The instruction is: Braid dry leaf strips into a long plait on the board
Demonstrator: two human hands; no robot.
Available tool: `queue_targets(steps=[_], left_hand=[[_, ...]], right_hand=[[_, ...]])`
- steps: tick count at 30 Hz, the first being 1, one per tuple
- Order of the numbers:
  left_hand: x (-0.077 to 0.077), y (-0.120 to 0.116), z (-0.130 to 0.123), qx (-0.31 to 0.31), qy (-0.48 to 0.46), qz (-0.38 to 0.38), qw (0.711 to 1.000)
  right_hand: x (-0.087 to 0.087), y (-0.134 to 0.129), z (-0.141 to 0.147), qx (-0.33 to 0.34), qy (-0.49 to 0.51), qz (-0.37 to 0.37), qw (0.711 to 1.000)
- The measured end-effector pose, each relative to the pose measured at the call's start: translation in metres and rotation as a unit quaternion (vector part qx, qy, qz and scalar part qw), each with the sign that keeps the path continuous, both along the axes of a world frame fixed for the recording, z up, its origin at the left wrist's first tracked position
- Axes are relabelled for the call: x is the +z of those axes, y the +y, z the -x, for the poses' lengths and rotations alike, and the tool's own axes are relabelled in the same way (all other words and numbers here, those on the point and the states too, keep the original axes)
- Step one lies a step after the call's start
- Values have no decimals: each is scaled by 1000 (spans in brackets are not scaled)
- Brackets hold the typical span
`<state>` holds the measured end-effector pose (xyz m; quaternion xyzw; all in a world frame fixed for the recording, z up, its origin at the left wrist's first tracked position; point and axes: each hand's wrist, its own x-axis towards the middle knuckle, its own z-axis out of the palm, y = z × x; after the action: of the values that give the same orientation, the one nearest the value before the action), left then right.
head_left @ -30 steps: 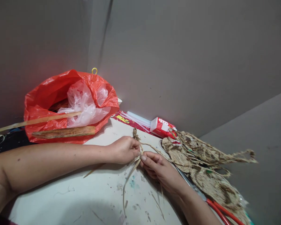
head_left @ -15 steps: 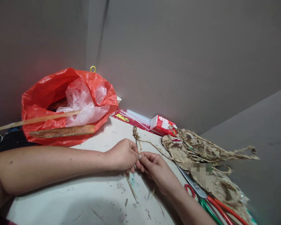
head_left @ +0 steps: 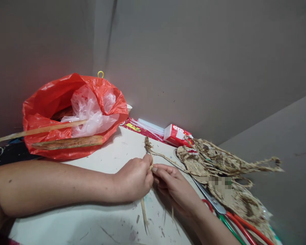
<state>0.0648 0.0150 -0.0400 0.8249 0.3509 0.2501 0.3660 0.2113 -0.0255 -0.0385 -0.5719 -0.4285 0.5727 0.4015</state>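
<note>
My left hand point(head_left: 136, 178) is closed around a tan plant-fibre cord point(head_left: 148, 145), whose knotted end sticks up above the fist. Against it, the fingers of my right hand point(head_left: 172, 183) pinch the same cord. Loose fibre strands point(head_left: 144, 216) hang below both hands toward the table. From the knotted end a thin twisted length runs right to a pile of woven straw pieces point(head_left: 197, 161). The part of the cord between my fingers is mostly hidden.
An open red plastic bag point(head_left: 48, 92) holding clear plastic stands at the back left, with a wooden stick point(head_left: 68, 142) across its front. A red tissue pack point(head_left: 177, 135) lies by the wall. Scissors point(head_left: 214, 202) with red and green handles lie right of the white table point(head_left: 73, 217).
My left hand has turned over and closed into a fist higher on the cord. The hanging strands have swung slightly; my right hand stays nearly in place.
</note>
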Motion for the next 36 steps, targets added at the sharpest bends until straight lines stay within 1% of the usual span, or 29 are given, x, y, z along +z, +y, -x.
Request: queue_targets(steps=[5,8,17,22,26,29,32,34,36], left_hand=[[-1,1,-2,-2,-25,55,998],[-2,2,-3,-7,-26,70,997],[-1,2,-1,-12,-6,52,999],[-2,2,0,-13,7,42,999],[3,0,-1,-33,3,91,995],[8,1,-3,-50,4,160,986],[11,5,-4,-82,4,225,971],[12,9,-5,-86,-2,227,970],[11,15,-5,-59,-16,200,978]], right_hand=[[-1,1,1,0,28,17,999],[-3,1,-1,4,24,22,999],[2,-4,7,3,26,-14,1000],[-4,-5,6,12,8,-18,1000],[-7,-3,1,8,-5,-22,1000],[-5,-1,-2,17,1,-20,1000],[-3,2,-6,20,7,-13,1000],[-2,3,-9,17,0,-11,1000],[1,3,-11,11,-7,-7,1000]])
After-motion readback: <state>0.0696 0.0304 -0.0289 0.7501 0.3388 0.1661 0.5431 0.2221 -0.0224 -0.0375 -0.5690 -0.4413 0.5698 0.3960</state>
